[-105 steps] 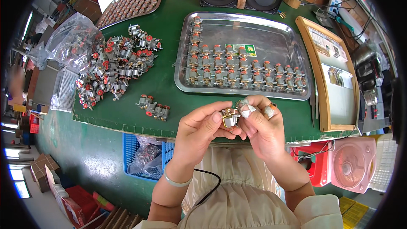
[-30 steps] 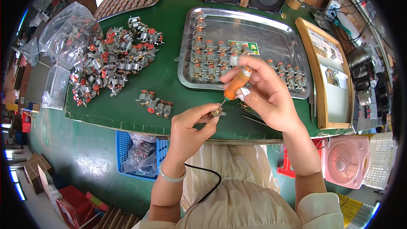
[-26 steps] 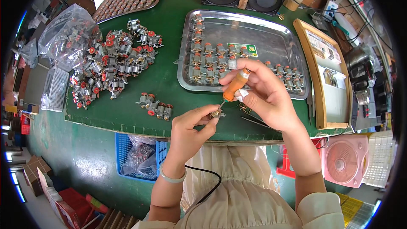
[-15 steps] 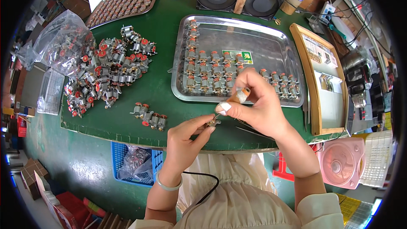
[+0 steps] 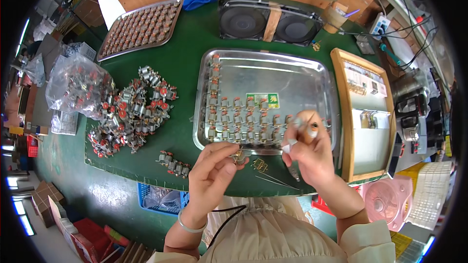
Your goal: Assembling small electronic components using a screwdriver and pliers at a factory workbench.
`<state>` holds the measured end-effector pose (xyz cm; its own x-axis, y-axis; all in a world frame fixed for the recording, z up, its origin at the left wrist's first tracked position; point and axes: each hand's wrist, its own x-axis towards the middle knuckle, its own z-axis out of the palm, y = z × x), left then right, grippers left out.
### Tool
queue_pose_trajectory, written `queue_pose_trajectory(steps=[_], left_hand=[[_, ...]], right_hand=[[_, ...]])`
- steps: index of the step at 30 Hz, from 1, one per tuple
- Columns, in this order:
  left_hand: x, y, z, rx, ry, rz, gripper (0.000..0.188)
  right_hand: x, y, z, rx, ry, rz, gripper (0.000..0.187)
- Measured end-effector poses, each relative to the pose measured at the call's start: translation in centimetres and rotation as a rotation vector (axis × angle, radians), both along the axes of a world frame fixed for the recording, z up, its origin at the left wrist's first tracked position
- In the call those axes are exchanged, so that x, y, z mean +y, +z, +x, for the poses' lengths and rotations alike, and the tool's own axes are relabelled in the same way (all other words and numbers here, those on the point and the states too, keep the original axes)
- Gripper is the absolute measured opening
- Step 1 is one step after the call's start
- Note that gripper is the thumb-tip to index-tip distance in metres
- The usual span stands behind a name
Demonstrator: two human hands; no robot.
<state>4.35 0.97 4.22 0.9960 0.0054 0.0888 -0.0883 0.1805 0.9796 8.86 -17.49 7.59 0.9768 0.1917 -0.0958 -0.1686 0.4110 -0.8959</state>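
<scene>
My left hand is closed, pinching a small brass-coloured metal part between thumb and fingertips just in front of the tray's near edge. My right hand is over the tray's near right corner, its fingers wrapped round a tool with an orange-brown handle; the tool's tip cannot be made out. White tape covers a finger of this hand. In the steel tray, small silver motors with orange-red ends stand in rows. A flat brass frame lies between my hands on the green table.
Left are a heap of motors, a plastic bag and a short row of motors. A full tray and two black fans stand behind. A wooden-framed case is right; thin metal rods lie in front.
My right hand has pulled back to the right with the tool, away from the part in my left hand. The brass frame has come into sight. The whole view has shifted.
</scene>
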Motion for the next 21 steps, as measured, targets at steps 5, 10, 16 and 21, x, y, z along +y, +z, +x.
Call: queue_pose_trajectory(steps=[5, 10, 16, 21], left_hand=[[-2.2, 5.6, 0.9, 0.226, -0.169, -0.341, 0.025], [-4.2, 12.2, -0.5, 0.347, -0.168, -0.525, 0.028], [-5.2, 15.9, -1.8, 0.308, -0.220, -0.568, 0.020], [-6.0, 16.3, -3.4, 0.265, -0.235, -0.509, 0.017]], right_hand=[[-1.6, 4.5, -2.0, 0.343, 0.211, -0.178, 0.016], [-2.4, 10.6, -4.5, 0.276, 0.224, -0.106, 0.022], [-3.1, 13.7, -6.3, 0.072, 0.210, -0.083, 0.025], [-3.5, 14.3, -7.4, 0.012, 0.218, -0.134, 0.023]])
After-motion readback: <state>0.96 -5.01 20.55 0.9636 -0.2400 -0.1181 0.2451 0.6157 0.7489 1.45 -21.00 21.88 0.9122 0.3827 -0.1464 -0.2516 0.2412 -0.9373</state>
